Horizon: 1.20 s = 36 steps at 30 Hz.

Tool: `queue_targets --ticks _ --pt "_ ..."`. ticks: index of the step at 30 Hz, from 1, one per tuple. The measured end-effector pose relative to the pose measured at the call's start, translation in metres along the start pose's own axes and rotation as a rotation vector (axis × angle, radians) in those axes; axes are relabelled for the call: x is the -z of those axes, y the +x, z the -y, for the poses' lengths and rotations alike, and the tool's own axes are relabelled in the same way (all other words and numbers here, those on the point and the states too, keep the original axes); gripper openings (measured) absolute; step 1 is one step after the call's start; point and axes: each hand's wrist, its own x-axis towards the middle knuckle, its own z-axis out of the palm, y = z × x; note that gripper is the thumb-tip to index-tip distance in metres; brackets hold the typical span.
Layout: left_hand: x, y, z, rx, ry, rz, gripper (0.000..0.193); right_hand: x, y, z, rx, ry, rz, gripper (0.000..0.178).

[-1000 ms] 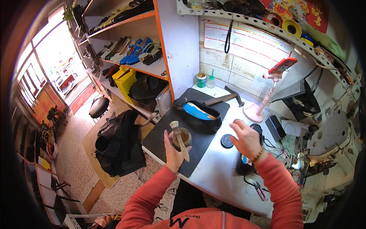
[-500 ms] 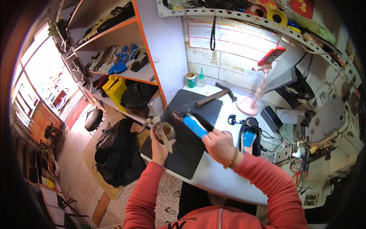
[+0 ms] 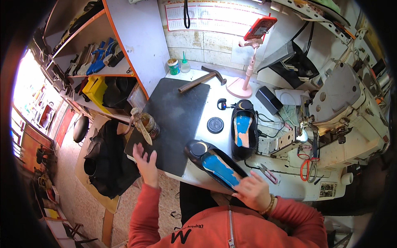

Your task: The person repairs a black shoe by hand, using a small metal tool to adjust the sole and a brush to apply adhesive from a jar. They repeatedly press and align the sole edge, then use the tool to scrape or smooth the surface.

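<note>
My right hand (image 3: 253, 191) grips the heel end of a black shoe (image 3: 221, 170), fingers curled over its edge. That shoe lies tilted near the table's front edge, its toe with a round ornament pointing left. Patchy blue shows on its insole. The matching shoe (image 3: 244, 136) stands beyond it. My left hand (image 3: 146, 164) is open and empty, fingers spread, just short of a stained glue jar (image 3: 151, 124) on the black mat (image 3: 175, 111). A flat, glue-crusted brush (image 3: 143, 129) leans on the jar's near side.
A hammer (image 3: 197, 82), a green-lidded bottle (image 3: 185, 65), a small can (image 3: 173, 67) and a pink phone stand (image 3: 240, 86) are at the back. A round black lid (image 3: 215, 125) lies mid-table. Scissors (image 3: 308, 165) and a sewing machine (image 3: 343, 103) are right.
My left hand has let go of the glue jar, which now stands on the mat's left side. My right hand has brought the shoe closer to me. The view has shifted right and down.
</note>
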Motion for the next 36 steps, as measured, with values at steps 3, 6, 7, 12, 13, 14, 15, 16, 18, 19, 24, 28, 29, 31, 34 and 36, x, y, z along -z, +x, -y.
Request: queue_targets --ticks 3,6,7,12,13,14,15,16,18,19,24,28,29,31,34,36 --pt "0.005 -0.052 -0.005 -0.018 0.011 -0.031 0.037 0.008 0.016 -0.034 -0.231 0.256 -0.349 0.035" --pt "-0.001 -0.08 -0.009 -0.037 -0.015 0.002 0.007 0.007 0.042 -0.084 -0.674 0.291 -0.158 0.048" --pt "-0.002 -0.085 -0.012 -0.03 -0.012 0.007 0.008 0.005 0.05 -0.103 -0.739 0.176 -0.03 0.048" --pt "0.0 -0.071 -0.022 -0.019 0.049 0.019 0.018 -0.039 0.068 -0.178 -0.861 0.135 -0.031 0.063" --pt "-0.001 -0.063 -0.022 -0.056 0.055 0.01 0.019 -0.049 0.065 -0.186 -0.88 0.132 -0.03 0.06" --pt "-0.002 -0.055 -0.021 -0.103 0.047 0.007 0.02 -0.056 0.063 -0.193 -0.925 0.23 -0.007 0.049" --pt "-0.001 -0.045 -0.019 -0.117 0.096 0.017 0.011 -0.061 0.065 -0.2 -0.906 0.352 0.049 0.042" --pt "-0.002 -0.037 -0.017 -0.119 0.138 0.008 0.009 -0.063 0.069 -0.202 -0.96 0.433 0.118 0.034" --pt "-0.005 -0.018 -0.011 -0.121 0.206 -0.011 0.011 -0.054 0.076 -0.196 -1.002 0.504 0.081 0.025" --pt "-0.004 -0.01 -0.008 -0.158 0.254 0.004 0.021 -0.044 0.081 -0.188 -1.007 0.601 0.042 0.022" --pt "-0.013 0.008 0.004 -0.302 0.453 -0.005 0.025 0.019 0.13 -0.141 -0.817 0.81 0.197 0.022" --pt "-0.019 0.007 0.005 -0.285 0.486 -0.04 0.022 0.018 0.193 -0.135 -0.374 0.555 0.392 0.023" --pt "-0.019 0.008 0.004 -0.288 0.5 -0.058 0.021 0.001 0.213 -0.133 -0.366 0.595 0.41 0.024" --pt "-0.019 0.009 0.003 -0.291 0.511 -0.052 0.018 -0.026 0.255 -0.13 -0.291 0.384 0.509 0.023" --pt "-0.021 0.01 0.004 -0.314 0.556 -0.045 0.022 -0.067 0.314 -0.12 -0.337 0.278 0.604 0.022" --pt "-0.022 0.009 0.007 -0.318 0.585 -0.039 0.027 -0.084 0.332 -0.115 -0.281 0.086 0.43 0.031"
